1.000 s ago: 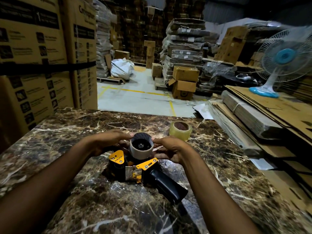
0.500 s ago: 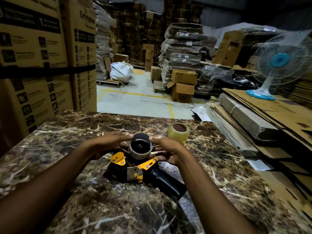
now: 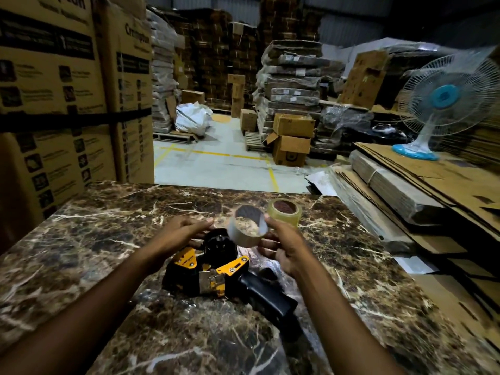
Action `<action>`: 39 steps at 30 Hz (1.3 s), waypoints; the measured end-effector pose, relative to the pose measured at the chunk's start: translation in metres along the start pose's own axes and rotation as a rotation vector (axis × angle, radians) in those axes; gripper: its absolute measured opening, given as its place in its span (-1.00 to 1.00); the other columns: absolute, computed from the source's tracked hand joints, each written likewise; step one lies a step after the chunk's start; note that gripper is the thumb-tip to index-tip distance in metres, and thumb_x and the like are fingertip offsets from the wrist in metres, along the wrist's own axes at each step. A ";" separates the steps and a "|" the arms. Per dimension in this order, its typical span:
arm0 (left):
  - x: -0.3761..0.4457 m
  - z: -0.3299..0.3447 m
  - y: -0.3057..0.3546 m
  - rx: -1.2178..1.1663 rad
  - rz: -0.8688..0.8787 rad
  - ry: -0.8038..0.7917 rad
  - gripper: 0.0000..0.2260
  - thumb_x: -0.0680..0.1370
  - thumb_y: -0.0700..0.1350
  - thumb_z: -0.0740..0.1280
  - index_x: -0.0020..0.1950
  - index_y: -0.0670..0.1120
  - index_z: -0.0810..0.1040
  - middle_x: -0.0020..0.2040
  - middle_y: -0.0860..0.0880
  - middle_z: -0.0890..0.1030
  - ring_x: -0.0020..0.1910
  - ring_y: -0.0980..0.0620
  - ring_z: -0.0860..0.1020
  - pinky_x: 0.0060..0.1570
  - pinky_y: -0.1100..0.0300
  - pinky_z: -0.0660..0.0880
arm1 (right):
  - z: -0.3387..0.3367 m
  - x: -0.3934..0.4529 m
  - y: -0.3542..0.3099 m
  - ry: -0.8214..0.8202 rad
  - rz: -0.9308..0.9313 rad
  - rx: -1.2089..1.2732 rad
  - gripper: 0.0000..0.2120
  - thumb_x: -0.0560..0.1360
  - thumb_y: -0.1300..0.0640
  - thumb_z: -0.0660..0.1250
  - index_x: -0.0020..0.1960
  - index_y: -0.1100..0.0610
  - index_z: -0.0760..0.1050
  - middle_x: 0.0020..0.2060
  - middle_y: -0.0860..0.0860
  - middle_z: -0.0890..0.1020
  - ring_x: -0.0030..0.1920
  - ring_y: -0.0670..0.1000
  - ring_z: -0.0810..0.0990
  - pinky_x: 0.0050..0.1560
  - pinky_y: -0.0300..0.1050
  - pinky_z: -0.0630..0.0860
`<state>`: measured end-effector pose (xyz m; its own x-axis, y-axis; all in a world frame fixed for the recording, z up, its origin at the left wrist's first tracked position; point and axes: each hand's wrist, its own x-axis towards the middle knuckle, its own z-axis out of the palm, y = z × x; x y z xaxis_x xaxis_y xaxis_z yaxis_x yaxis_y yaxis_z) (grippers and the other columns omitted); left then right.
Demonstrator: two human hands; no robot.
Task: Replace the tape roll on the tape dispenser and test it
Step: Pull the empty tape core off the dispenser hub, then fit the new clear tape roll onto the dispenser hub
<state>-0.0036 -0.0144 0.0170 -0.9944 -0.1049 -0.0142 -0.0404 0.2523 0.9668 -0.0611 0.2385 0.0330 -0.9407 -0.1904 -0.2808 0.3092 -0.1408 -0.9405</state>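
Note:
A yellow and black tape dispenser (image 3: 213,274) lies on its side on the marble table (image 3: 108,255), black handle toward me, its bare black hub (image 3: 219,240) pointing up. My right hand (image 3: 284,250) holds a thin, nearly used-up tape roll (image 3: 247,230) lifted off and tilted just above and right of the hub. My left hand (image 3: 181,230) rests by the hub's far left side, fingers apart, touching the dispenser's top. A full clear tape roll (image 3: 284,212) stands on the table just beyond my right hand.
Flat cardboard sheets and bundles (image 3: 422,190) are stacked at the table's right side, with a running blue and white fan (image 3: 443,101) on them. Tall printed cartons (image 3: 65,98) stand to the left. Warehouse floor (image 3: 216,166) and pallets of boxes lie beyond the table.
The old roll was seated on the dispenser hub between both hands; now my right hand has lifted it off and up to the right, baring the hub.

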 end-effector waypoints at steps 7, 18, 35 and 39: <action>0.001 0.013 -0.018 -0.012 0.078 0.102 -0.91 0.54 0.04 0.51 -0.12 0.14 0.80 0.02 0.18 0.74 0.11 0.01 0.73 0.17 -0.04 0.67 | -0.085 -0.009 -0.007 0.256 -0.020 -0.337 -0.79 0.61 0.11 0.37 -0.04 0.28 0.60 -0.22 0.20 0.62 -0.38 0.09 0.51 -0.42 -0.09 0.49; 0.007 0.014 -0.019 0.006 0.095 0.095 -0.87 0.56 0.03 0.49 -0.17 0.18 0.78 -0.22 0.37 0.72 -0.15 0.22 0.75 0.00 0.13 0.62 | -0.110 0.009 -0.005 0.397 -0.091 -0.852 -0.68 0.52 -0.03 0.41 -0.24 0.22 0.63 -0.41 0.18 0.67 -0.40 0.19 0.68 -0.33 -0.02 0.60; 0.012 0.012 -0.019 0.016 0.084 0.068 -0.89 0.60 -0.07 0.47 0.05 0.06 0.80 -0.02 0.13 0.81 0.00 0.05 0.77 0.07 0.05 0.70 | -0.044 0.120 -0.029 0.319 -0.299 -1.405 -0.15 0.40 -0.34 0.42 0.54 0.03 0.26 0.56 0.26 0.25 0.52 0.34 0.26 0.39 0.25 0.35; 0.014 0.012 -0.019 0.009 0.080 0.068 -0.88 0.60 -0.06 0.46 0.07 0.06 0.79 -0.02 0.18 0.80 -0.02 0.09 0.77 -0.02 0.19 0.68 | -0.038 0.129 -0.031 0.341 -0.300 -1.396 -0.12 0.40 -0.32 0.44 0.55 0.06 0.24 0.54 0.31 0.26 0.51 0.36 0.26 0.38 0.24 0.36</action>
<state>-0.0175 -0.0086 -0.0044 -0.9855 -0.1494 0.0805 0.0376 0.2707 0.9619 -0.1970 0.2548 0.0190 -0.9920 -0.0623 0.1098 -0.0957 0.9383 -0.3324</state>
